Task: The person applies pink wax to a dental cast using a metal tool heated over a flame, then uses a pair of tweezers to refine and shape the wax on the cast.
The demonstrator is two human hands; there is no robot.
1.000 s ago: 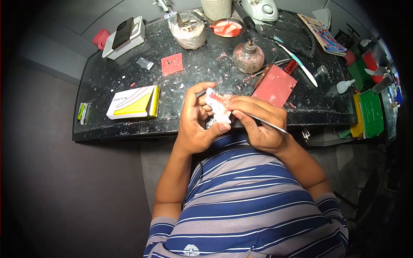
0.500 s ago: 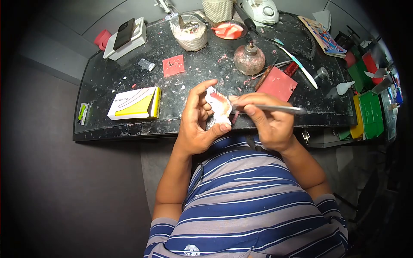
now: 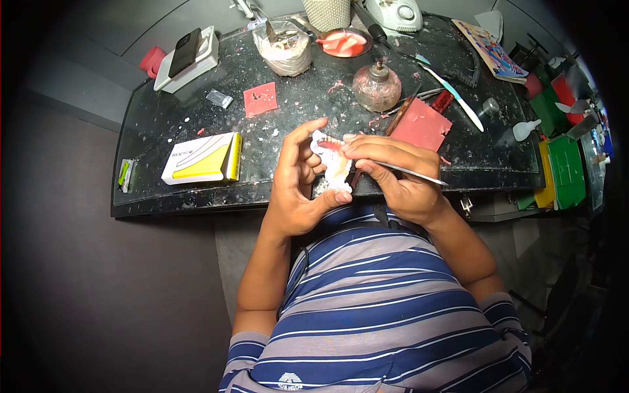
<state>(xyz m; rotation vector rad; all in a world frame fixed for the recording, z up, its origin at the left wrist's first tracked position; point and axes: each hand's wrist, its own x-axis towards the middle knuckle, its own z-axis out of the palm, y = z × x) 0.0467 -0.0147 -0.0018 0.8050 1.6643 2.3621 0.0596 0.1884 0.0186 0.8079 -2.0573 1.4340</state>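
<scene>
My left hand (image 3: 298, 190) grips a white plaster dental cast (image 3: 337, 171) by its edges, thumb at the near end and fingers behind it. Pink wax and a row of teeth show on the cast's upper part. In my right hand (image 3: 409, 173) lies a thin metal wax carving tool (image 3: 419, 176), its shaft sticking out to the right. The fingertips of that hand touch the cast's right side, and they hide the tool's working tip. Both hands are above the table's front edge, close to my striped shirt.
A glass spirit lamp (image 3: 377, 87), pink wax sheets (image 3: 422, 124) (image 3: 261, 99) and a toothbrush (image 3: 458, 101) lie beyond my hands. A yellow-white box (image 3: 203, 158) is at left. Farther back are a plaster-filled bag (image 3: 285, 52), a dish of pink wax pieces (image 3: 357, 51) and a phone (image 3: 186, 52).
My right hand has shifted slightly left, its fingertips now against the upper part of the cast. The tool has tilted, its rear end lower and farther left. My left hand stays nearly still.
</scene>
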